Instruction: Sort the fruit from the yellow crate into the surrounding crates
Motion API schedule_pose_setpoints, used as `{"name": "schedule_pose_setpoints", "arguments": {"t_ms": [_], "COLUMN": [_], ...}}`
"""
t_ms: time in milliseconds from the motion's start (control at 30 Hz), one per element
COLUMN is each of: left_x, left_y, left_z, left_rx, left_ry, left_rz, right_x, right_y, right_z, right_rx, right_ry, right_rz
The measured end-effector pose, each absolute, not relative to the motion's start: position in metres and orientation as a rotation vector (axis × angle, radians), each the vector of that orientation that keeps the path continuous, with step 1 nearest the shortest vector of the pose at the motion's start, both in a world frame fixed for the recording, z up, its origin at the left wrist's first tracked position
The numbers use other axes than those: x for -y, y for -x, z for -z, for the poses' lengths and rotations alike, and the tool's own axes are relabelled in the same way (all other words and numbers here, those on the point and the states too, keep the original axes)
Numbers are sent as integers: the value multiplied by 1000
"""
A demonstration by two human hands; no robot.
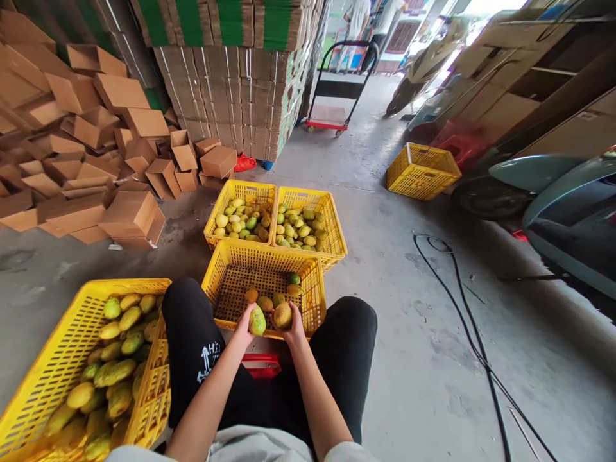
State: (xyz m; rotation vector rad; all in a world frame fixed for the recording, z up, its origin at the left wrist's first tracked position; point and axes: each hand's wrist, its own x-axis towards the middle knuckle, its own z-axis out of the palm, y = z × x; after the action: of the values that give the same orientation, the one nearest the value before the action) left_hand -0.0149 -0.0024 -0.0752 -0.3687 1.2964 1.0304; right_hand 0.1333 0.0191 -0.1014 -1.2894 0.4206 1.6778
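My left hand [246, 323] is wrapped round a green-yellow papaya [257, 320]. In my right hand [295, 326] is a browner yellow papaya [283, 316]. Both hands are above the near edge of a yellow plastic crate [264, 253] between my knees. A few papayas lie on that crate's floor, among them a green one [293, 278] and a yellow-brown one [264, 304]. At my left stands a larger yellow crate [52, 350] with many green and yellow papayas [117, 372].
Two yellow crates [248, 186] [335, 221] of papayas stand just beyond. Cardboard boxes [129, 215] are heaped at left, beside stacked flattened cartons [221, 96]. A hand cart [341, 90], another yellow crate [422, 172], a black cable [474, 340] and a scooter [568, 218] are farther right.
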Motion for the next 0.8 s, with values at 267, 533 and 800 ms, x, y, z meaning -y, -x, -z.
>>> {"name": "schedule_pose_setpoints", "arguments": {"t_ms": [267, 533, 800], "left_x": [2, 2, 2], "left_y": [17, 15, 17], "left_z": [79, 70, 76], "left_rx": [-1250, -1212, -1219], "left_ry": [425, 393, 378], "left_rz": [-1088, -1031, -995], "right_x": [-21, -16, -14], "right_y": [-127, -125, -126], "right_z": [100, 91, 87], "right_rx": [-432, -416, -421], "right_ry": [1344, 1346, 1359], "right_rz": [-1665, -1727, -1765]}}
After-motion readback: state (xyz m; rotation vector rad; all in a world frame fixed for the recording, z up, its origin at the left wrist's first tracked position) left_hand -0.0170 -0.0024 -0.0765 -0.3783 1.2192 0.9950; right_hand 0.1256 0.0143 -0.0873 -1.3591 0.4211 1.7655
